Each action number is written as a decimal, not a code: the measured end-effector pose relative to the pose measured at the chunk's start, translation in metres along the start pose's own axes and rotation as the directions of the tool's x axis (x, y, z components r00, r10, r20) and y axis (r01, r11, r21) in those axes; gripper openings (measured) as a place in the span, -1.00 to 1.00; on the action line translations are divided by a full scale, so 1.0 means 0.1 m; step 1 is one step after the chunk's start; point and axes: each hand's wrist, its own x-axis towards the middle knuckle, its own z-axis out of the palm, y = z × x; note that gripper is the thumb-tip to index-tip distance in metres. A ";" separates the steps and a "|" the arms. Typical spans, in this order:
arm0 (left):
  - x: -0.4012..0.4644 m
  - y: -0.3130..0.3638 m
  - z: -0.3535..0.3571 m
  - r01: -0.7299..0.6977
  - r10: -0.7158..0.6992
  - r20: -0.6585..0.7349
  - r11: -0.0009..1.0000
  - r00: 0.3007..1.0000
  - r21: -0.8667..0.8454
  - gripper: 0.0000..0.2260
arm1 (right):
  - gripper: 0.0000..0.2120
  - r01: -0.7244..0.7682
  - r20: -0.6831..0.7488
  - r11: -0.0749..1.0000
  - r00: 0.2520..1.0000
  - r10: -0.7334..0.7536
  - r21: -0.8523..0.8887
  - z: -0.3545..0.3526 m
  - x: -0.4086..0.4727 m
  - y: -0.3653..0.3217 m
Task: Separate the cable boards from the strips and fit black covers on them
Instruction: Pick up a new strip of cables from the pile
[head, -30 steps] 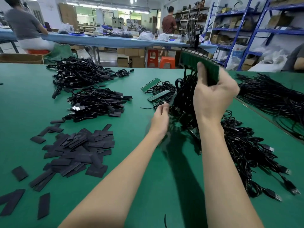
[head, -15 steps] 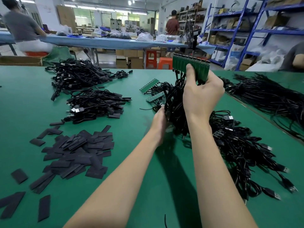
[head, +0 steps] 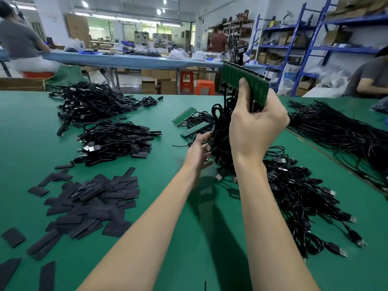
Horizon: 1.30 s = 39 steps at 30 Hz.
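The right hand (head: 257, 127) is curled tight around a green strip of boards (head: 244, 81), held up high. The strip's long side runs left to right. Its black cables (head: 222, 139) hang straight down below it. The left hand (head: 199, 151) is lower and reaches into those cables; its grip is blurry. The black covers (head: 90, 204) lie in a pile far to the left on the green table (head: 189, 238), nearer the left hand.

Both my bare forearms reach forward. My right hand (head: 257, 124) is raised, wrist bent, its grip closed with thumb upright and fingers curled round what it holds. My left hand (head: 198, 151) sits lower, fingers loosely curled, slightly blurred.
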 end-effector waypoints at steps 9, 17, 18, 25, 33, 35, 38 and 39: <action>-0.14 0.11 -0.32 0.066 -0.036 -0.139 0.974 0.990 0.218 -0.75 | -0.73 -0.110 0.342 0.973 0.923 0.175 -0.202 0.05 -0.09 -0.03; -0.61 0.29 -0.74 -0.075 0.046 -0.184 0.985 0.982 -0.153 -0.51 | -0.68 -0.072 0.758 0.900 0.513 0.403 -0.430 0.29 -0.43 -0.25; -0.67 0.33 -0.81 -0.023 -0.006 -0.127 0.973 0.992 -0.229 -0.43 | -0.57 -0.166 0.797 0.896 0.409 0.443 -0.412 0.30 -0.44 -0.27; -0.88 0.45 -1.16 0.062 -0.045 0.061 0.943 0.997 -0.328 -0.22 | -0.68 -0.278 0.799 0.857 0.320 0.509 -0.435 0.23 -0.40 0.03; -0.89 0.51 -1.45 0.109 -0.035 0.193 0.915 0.981 -0.387 -0.28 | -0.33 0.266 0.788 0.741 0.208 0.580 -0.616 0.20 -0.60 0.35; -0.92 0.54 -1.51 0.083 -0.008 0.199 0.925 0.980 -0.372 -0.34 | -0.26 0.256 0.746 0.701 0.234 0.623 -0.665 0.11 -0.56 0.42; -0.94 0.58 -1.55 0.073 -0.002 0.203 0.936 0.979 -0.344 -0.37 | -0.45 0.147 0.743 0.740 0.292 0.602 -0.657 -0.01 -0.48 0.52; -0.94 0.58 -1.53 0.058 -0.007 0.170 0.953 0.985 -0.296 -0.42 | -0.52 0.140 0.749 0.756 0.337 0.571 -0.640 -0.03 -0.47 0.54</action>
